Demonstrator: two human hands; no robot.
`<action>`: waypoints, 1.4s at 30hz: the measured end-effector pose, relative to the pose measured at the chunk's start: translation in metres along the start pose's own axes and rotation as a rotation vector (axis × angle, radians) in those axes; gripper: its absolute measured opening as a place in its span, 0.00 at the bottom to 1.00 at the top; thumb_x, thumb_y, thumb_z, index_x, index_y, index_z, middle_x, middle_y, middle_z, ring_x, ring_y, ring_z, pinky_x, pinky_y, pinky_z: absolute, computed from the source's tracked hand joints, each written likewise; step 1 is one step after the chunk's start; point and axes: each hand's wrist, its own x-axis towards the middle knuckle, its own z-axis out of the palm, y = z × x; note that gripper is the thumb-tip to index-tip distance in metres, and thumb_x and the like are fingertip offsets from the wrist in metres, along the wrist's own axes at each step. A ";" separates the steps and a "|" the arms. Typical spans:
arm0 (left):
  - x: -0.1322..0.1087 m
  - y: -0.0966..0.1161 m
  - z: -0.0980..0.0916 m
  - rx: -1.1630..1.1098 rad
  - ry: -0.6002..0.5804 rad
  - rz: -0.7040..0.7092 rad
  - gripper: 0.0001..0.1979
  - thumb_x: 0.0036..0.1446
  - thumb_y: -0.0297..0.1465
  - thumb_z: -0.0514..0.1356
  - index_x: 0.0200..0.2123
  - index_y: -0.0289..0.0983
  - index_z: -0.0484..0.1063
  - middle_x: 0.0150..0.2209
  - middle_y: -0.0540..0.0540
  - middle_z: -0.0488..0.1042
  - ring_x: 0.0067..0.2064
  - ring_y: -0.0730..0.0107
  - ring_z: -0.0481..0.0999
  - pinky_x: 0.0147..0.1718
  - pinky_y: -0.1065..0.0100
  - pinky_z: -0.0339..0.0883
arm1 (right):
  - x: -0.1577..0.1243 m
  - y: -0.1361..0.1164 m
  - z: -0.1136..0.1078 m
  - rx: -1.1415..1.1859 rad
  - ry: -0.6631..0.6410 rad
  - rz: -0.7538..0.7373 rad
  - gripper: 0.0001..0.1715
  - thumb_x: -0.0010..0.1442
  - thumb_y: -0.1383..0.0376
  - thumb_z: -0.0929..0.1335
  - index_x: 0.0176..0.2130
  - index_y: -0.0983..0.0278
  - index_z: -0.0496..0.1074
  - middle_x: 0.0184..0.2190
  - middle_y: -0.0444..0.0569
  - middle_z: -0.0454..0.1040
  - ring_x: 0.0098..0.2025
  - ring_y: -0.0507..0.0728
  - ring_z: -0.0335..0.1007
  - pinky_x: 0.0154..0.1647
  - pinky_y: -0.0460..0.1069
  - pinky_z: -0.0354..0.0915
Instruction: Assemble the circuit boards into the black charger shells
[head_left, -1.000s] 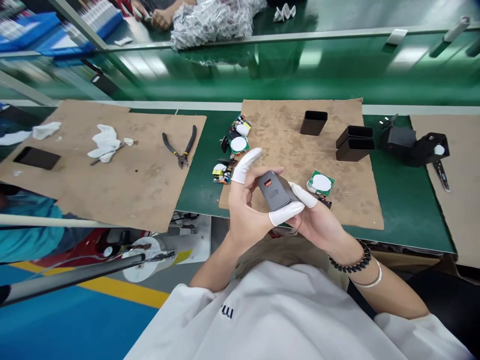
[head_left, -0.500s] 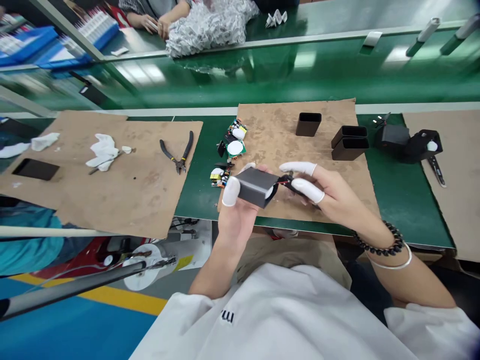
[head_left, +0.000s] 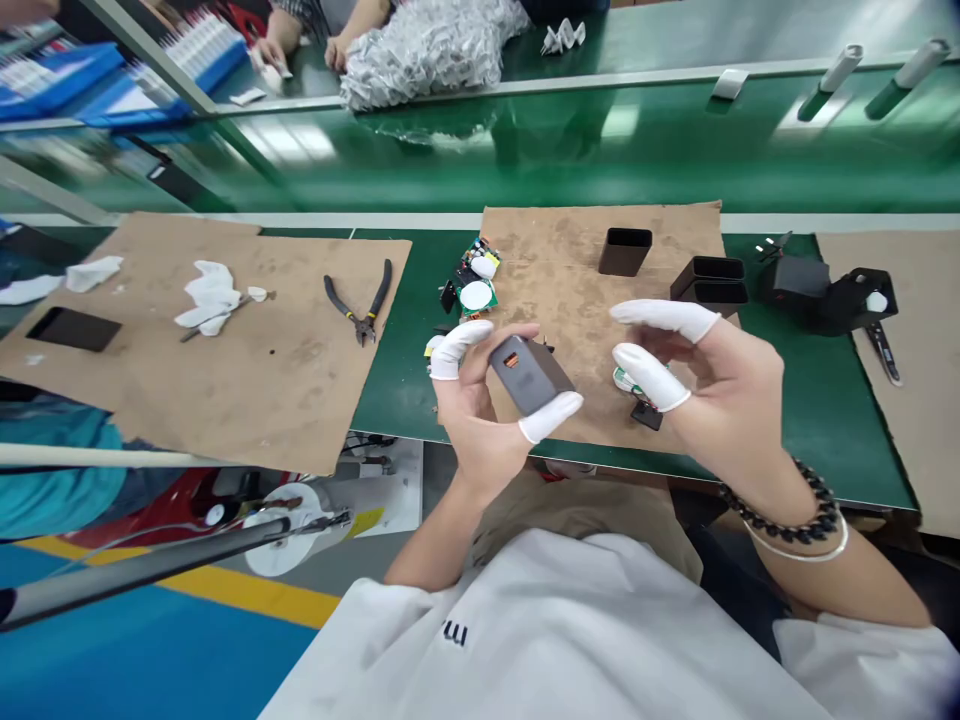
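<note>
The left grip (head_left: 481, 432) pinches the grey case (head_left: 531, 374) between thumb and fingers, above the cardboard (head_left: 559, 255). The right grip (head_left: 726, 398) is spread, thumb and forefinger apart, near a partly hidden board (head_left: 622, 381) and a small black piece (head_left: 646, 415). Beyond stand three dark sleeves (head_left: 625, 256). Loose boards (head_left: 475, 296) lie at the cardboard's left edge; pliers (head_left: 365, 328) lie farther left on another sheet (head_left: 300, 400).

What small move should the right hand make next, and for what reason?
Perhaps the right hand should pinch the green circuit board: its white-covered fingertips are apart near that board, while the left hand holds the grey case.
</note>
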 end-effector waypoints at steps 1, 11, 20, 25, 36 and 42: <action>0.001 0.004 -0.001 0.088 -0.057 0.058 0.34 0.47 0.39 0.78 0.54 0.43 0.67 0.50 0.45 0.80 0.52 0.59 0.82 0.55 0.55 0.75 | 0.003 -0.004 -0.002 0.053 -0.043 0.025 0.11 0.64 0.65 0.72 0.47 0.59 0.82 0.38 0.48 0.85 0.32 0.56 0.78 0.33 0.51 0.75; 0.001 0.024 -0.002 0.400 -0.243 0.218 0.32 0.48 0.33 0.78 0.56 0.45 0.72 0.50 0.46 0.82 0.53 0.53 0.80 0.58 0.48 0.62 | 0.015 -0.021 -0.006 0.123 -0.303 0.136 0.09 0.61 0.68 0.71 0.32 0.57 0.82 0.30 0.43 0.84 0.27 0.54 0.76 0.29 0.50 0.69; -0.003 0.012 -0.011 0.411 -0.275 0.334 0.40 0.42 0.35 0.81 0.58 0.45 0.71 0.50 0.46 0.83 0.46 0.56 0.80 0.55 0.48 0.64 | 0.028 -0.019 -0.006 0.040 -0.375 0.095 0.09 0.59 0.70 0.70 0.29 0.59 0.78 0.25 0.42 0.79 0.25 0.53 0.72 0.29 0.50 0.66; -0.006 0.011 -0.011 0.224 -0.269 0.045 0.38 0.39 0.40 0.81 0.53 0.41 0.72 0.50 0.44 0.79 0.55 0.53 0.79 0.58 0.51 0.70 | 0.029 -0.014 0.001 -0.006 -0.310 -0.005 0.04 0.60 0.65 0.73 0.32 0.58 0.77 0.26 0.44 0.76 0.29 0.56 0.73 0.34 0.52 0.67; 0.008 0.022 -0.004 -0.287 -0.323 -0.232 0.39 0.40 0.39 0.81 0.50 0.44 0.64 0.48 0.43 0.83 0.53 0.52 0.84 0.56 0.50 0.77 | 0.020 0.009 -0.014 0.527 -0.673 0.313 0.48 0.49 0.61 0.83 0.63 0.51 0.66 0.58 0.51 0.78 0.58 0.65 0.78 0.53 0.58 0.76; 0.012 -0.005 -0.002 -0.422 -0.239 -0.351 0.42 0.39 0.48 0.80 0.52 0.45 0.65 0.52 0.41 0.82 0.57 0.50 0.82 0.55 0.53 0.78 | 0.015 0.006 -0.006 0.331 -0.534 0.198 0.30 0.51 0.63 0.79 0.51 0.59 0.69 0.51 0.52 0.78 0.50 0.62 0.78 0.50 0.56 0.72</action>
